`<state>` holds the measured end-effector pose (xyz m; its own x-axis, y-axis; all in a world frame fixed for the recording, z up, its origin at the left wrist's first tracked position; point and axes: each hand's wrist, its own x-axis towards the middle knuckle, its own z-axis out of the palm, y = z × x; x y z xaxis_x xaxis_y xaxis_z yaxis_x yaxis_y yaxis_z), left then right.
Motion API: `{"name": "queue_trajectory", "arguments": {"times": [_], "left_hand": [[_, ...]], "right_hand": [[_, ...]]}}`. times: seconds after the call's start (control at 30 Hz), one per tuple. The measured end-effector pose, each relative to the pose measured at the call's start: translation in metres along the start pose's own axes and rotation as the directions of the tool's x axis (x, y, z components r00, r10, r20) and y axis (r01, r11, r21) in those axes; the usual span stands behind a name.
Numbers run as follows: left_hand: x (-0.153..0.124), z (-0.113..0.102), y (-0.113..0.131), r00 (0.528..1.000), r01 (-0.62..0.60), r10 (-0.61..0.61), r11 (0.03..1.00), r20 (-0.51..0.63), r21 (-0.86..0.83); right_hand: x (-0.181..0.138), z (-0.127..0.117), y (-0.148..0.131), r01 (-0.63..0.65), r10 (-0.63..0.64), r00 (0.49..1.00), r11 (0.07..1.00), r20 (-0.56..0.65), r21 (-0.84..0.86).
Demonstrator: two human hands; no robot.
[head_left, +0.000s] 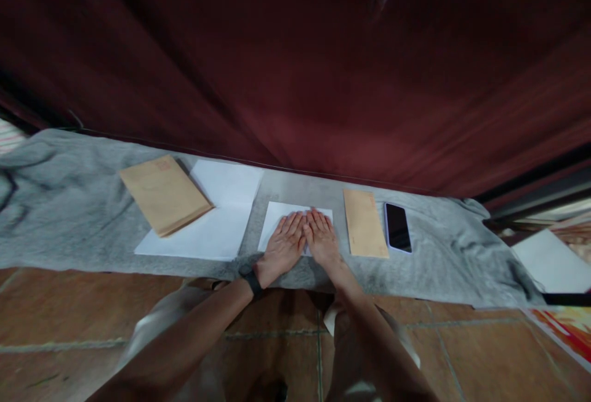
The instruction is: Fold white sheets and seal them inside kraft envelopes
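Observation:
A small white sheet of paper (273,222), which looks folded, lies in front of me on the grey cloth. Both palms press flat on it, side by side. My left hand (287,243), below a dark wristband, covers its middle with the fingers stretched out. My right hand (321,239) lies against it on the right part of the sheet, fingers also straight. The paper under the hands is hidden. Just right of the sheet lies a brown envelope (366,223). To the left, larger white paper (226,223) with a crease is spread out, partly under a stack of brown envelopes (164,192).
A phone (398,228) with a dark screen lies right of the single envelope. The grey cloth (443,254) covers a long narrow surface. Dark red hanging fabric (318,82) rises along its far edge. Below is a tiled floor (60,309); a white sheet (554,260) shows far right.

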<state>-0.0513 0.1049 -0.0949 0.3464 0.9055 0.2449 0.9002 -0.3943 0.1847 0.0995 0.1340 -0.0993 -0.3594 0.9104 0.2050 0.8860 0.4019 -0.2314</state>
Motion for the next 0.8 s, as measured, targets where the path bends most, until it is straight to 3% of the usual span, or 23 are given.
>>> {"name": "queue_trajectory", "arguments": {"times": [0.17, 0.37, 0.6, 0.8], "left_hand": [[-0.006, -0.008, -0.017, 0.997, 0.083, -0.083, 0.996, -0.001, 0.032], [-0.01, -0.015, -0.032, 0.967, 0.254, -0.255, 0.966, 0.009, 0.051], [0.008, -0.028, -0.05, 0.947, 0.321, -0.32, 0.947, 0.035, -0.015], [0.026, -0.028, -0.057, 0.951, 0.303, -0.298, 0.951, 0.083, -0.06]], "right_hand": [[0.0, -0.002, 0.015, -0.063, 0.058, 0.997, 0.994, -0.057, -0.085], [-0.007, -0.006, 0.012, -0.219, 0.207, 0.969, 0.973, -0.133, -0.077], [-0.01, -0.028, 0.022, -0.403, 0.401, 0.915, 0.914, -0.048, -0.039], [-0.005, -0.034, 0.028, -0.459, 0.455, 0.887, 0.887, 0.077, 0.049]]}}
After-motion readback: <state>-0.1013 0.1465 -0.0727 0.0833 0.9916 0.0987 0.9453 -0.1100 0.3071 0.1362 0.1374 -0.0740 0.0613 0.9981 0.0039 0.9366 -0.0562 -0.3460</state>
